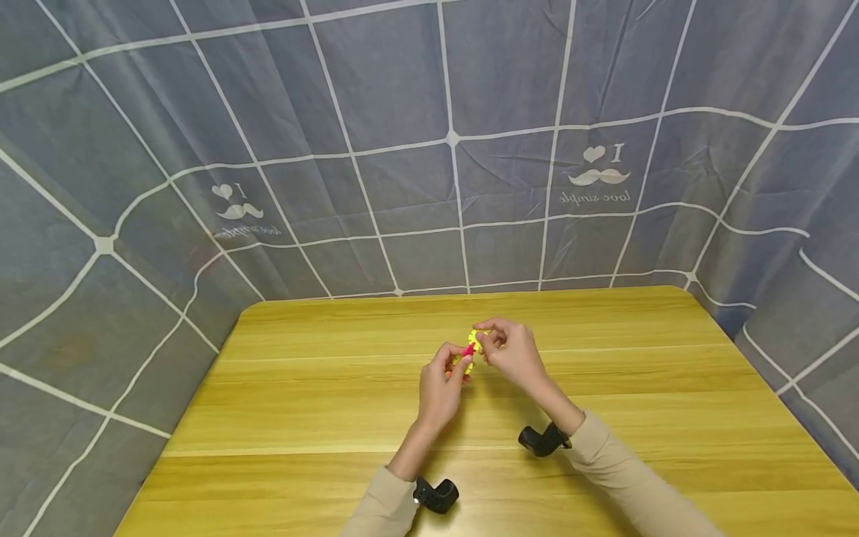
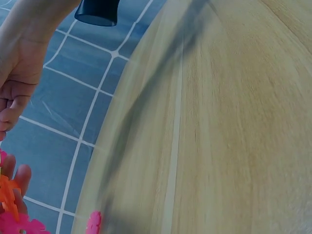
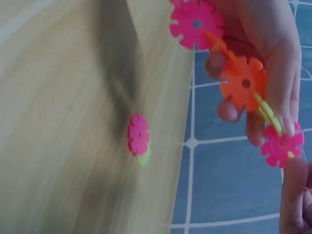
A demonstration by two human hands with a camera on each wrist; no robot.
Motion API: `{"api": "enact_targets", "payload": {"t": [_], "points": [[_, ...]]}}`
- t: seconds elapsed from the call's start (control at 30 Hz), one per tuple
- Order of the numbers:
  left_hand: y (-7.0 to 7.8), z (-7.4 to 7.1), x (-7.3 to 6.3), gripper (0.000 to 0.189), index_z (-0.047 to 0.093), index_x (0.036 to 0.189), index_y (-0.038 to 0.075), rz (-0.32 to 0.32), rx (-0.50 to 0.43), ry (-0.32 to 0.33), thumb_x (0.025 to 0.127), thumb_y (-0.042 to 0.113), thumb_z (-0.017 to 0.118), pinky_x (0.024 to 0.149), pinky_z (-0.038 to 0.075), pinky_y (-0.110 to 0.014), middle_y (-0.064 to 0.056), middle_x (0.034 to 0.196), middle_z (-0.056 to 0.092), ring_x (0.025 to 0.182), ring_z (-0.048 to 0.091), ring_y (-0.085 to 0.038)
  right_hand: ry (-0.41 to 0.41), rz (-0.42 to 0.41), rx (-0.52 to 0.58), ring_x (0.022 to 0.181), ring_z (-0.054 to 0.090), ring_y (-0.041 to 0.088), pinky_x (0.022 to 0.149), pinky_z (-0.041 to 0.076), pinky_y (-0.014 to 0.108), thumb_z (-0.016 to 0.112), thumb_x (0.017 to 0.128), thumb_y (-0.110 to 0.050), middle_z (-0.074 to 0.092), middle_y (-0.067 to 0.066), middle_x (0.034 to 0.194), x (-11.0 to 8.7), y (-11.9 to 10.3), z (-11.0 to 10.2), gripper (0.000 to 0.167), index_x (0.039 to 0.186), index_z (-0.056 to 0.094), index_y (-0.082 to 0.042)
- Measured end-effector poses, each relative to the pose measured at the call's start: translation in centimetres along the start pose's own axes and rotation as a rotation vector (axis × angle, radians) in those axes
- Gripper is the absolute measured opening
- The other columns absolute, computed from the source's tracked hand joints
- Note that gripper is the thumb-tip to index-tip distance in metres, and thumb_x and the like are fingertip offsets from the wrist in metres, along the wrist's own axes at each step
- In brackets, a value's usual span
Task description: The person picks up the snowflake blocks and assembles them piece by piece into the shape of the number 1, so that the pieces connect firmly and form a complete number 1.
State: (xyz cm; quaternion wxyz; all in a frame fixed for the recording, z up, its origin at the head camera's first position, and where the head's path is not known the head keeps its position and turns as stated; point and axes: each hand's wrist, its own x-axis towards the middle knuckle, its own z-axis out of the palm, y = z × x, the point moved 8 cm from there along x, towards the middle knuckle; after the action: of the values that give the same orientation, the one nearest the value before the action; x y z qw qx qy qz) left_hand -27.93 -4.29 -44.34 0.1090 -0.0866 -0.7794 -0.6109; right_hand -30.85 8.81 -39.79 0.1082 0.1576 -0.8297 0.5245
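Observation:
A chain of notched plastic snowflake discs hangs between my hands above the table. My left hand (image 1: 439, 391) holds it; in the right wrist view its fingers lie around the orange disc (image 3: 234, 87), with a pink disc (image 3: 183, 27) at one end. A yellow disc (image 3: 266, 114), seen edge-on, joins the orange one to another pink disc (image 3: 275, 152). My right hand (image 1: 518, 356) pinches a yellow disc (image 1: 474, 337) at that pink disc; my fingertips mostly hide it in the right wrist view.
On the wooden table (image 1: 302, 418), a separate pink disc (image 3: 138, 134) lies against a green disc (image 3: 144, 158), below the hands. A grey curtain with white lines (image 1: 389, 186) stands along the table's far edge. A black wrist camera (image 1: 436, 495) sits by the left sleeve.

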Motion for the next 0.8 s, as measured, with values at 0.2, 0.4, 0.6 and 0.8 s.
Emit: {"api": "enact_targets", "payload": {"t": [0.2, 0.4, 0.6, 0.8], "points": [[0.0, -0.6, -0.1, 0.011, 0.063, 0.097, 0.004, 0.002, 0.021, 0.029, 0.094, 0.014, 0.061, 0.057, 0.055, -0.026, -0.017, 0.093, 0.072, 0.069, 0.067, -0.038, 0.02, 0.033, 0.062, 0.053, 0.065, 0.031, 0.042, 0.044, 0.02, 0.061, 0.089, -0.002, 0.066, 0.022, 0.065, -0.5, 0.0, 0.5, 0.016, 0.102, 0.068, 0.003], [-0.4, -0.8, -0.3, 0.014, 0.063, 0.099, 0.002, -0.002, 0.008, 0.011, 0.094, 0.015, 0.06, 0.061, 0.058, -0.038, -0.019, 0.097, 0.072, 0.072, 0.068, -0.038, -0.016, 0.034, 0.04, 0.053, 0.064, 0.028, 0.044, 0.045, 0.019, 0.062, 0.089, -0.002, 0.067, 0.021, 0.067, -0.5, 0.0, 1.0, 0.017, 0.104, 0.068, 0.004], [-1.3, -1.4, -0.5, 0.014, 0.064, 0.103, 0.008, -0.05, 0.078, 0.026, 0.095, 0.018, 0.06, 0.052, 0.041, -0.016, -0.013, 0.082, 0.067, 0.061, 0.059, -0.019, -0.092, 0.078, 0.0, 0.061, 0.066, 0.031, 0.044, 0.039, 0.018, 0.059, 0.093, -0.004, 0.071, 0.019, 0.079, -0.3, 0.7, 1.7, 0.022, 0.111, 0.068, 0.002], [-1.7, -2.2, -0.5, 0.018, 0.062, 0.107, 0.011, -0.044, 0.169, 0.042, 0.092, 0.021, 0.064, 0.049, 0.029, -0.017, -0.002, 0.075, 0.056, 0.056, 0.036, -0.004, -0.151, 0.115, -0.013, 0.068, 0.064, 0.034, 0.046, 0.042, 0.02, 0.056, 0.095, -0.006, 0.069, 0.019, 0.101, -0.3, 1.1, 2.2, 0.023, 0.114, 0.07, -0.003]]}}
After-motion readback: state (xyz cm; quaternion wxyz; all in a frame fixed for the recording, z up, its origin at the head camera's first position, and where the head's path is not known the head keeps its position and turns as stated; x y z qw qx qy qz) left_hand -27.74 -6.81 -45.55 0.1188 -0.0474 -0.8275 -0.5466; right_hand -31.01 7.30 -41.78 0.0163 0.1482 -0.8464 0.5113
